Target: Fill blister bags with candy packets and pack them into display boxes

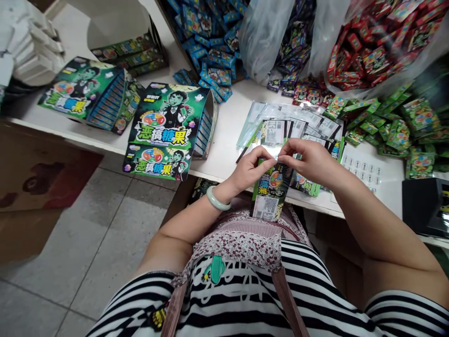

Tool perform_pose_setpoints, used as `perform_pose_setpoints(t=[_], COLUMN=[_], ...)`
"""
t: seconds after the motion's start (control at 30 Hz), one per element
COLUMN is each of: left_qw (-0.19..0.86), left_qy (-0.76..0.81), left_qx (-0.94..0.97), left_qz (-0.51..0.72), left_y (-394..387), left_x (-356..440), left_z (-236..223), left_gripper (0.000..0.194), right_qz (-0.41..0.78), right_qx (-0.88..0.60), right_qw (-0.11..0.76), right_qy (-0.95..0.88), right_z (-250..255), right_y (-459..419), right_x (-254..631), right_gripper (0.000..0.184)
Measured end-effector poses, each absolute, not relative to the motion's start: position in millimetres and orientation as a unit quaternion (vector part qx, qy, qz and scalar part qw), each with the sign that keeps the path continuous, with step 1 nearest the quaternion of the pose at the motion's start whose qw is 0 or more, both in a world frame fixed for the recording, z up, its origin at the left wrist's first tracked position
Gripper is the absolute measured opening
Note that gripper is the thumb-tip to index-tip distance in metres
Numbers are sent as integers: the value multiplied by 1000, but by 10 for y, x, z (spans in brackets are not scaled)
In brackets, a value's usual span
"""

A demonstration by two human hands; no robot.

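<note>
1. The tabletop (226, 124) carries both finished-looking and unfinished work
2. Loose small packs remain outside any display box: red packs (372, 58) in a clear bag, purple packs (294, 47) between clear bags, blue packs (219, 61) at the back and green packs (396, 126) at the right
3. The nearer display box (164, 117) and the farther display box (72, 86) stand open at the side, rows of blue-edged packs showing inside; both are judged filled or nearly so
4. An open box (129, 51) stands behind them; how full it is cannot be determined
5. Flat printed pieces (298, 124), several bearing barcode labels, lie overlapping beyond the hands; these appear not made up
6. The printed card (273, 182) is suspended at the near edge of the tabletop, in front of the wearer, label (265, 207) on its lower end; work on it is judged incomplete
7. The left hand (250, 168) pinches the card's upper end; the right hand (308, 157) has thumb and finger drawn together there, but what it grips, if anything, cannot be told
8. The sheet of small round stickers (361, 164) lies right of the right hand, many stickers unused
</note>
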State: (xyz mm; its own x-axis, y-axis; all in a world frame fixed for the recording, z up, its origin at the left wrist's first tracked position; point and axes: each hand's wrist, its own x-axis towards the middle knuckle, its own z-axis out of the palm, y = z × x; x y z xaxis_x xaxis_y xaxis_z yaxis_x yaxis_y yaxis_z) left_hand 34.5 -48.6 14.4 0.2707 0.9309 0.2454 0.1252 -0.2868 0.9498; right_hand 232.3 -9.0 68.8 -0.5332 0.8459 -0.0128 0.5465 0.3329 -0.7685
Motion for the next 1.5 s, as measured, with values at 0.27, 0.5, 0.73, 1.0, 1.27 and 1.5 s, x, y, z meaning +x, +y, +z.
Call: perform_pose_setpoints(t=[0.27, 0.5, 0.73, 1.0, 1.27, 1.5], left_qw=[441, 396, 404, 213, -63, 154], left_qy=[414, 432, 379, 389, 162, 563], left_qx=[652, 644, 683, 691, 894, 657], left_qz=[456, 492, 476, 571, 413, 477], left_y=[-479, -521, -576, -750, -968, -1543], left_x=[402, 473, 434, 41, 43, -523], left_z=[96, 7, 11, 497, 407, -250], left_gripper=[33, 23, 23, 14, 8, 26], right_qz=[348, 353, 759, 763, 774, 634], right_qx=[-437, -469, -431, -431, -451, -550], right_qw=[196, 202, 83, 157, 197, 290], right_qy=[-806, -784, -481, -456, -399, -459], right_z=[696, 626, 322, 427, 555, 474], right_y=[-129, -114, 129, -115, -357, -123], right_x=[2333, 2322, 2282, 2579, 2243, 2361], right_gripper=[12, 11, 21, 46, 77, 71])
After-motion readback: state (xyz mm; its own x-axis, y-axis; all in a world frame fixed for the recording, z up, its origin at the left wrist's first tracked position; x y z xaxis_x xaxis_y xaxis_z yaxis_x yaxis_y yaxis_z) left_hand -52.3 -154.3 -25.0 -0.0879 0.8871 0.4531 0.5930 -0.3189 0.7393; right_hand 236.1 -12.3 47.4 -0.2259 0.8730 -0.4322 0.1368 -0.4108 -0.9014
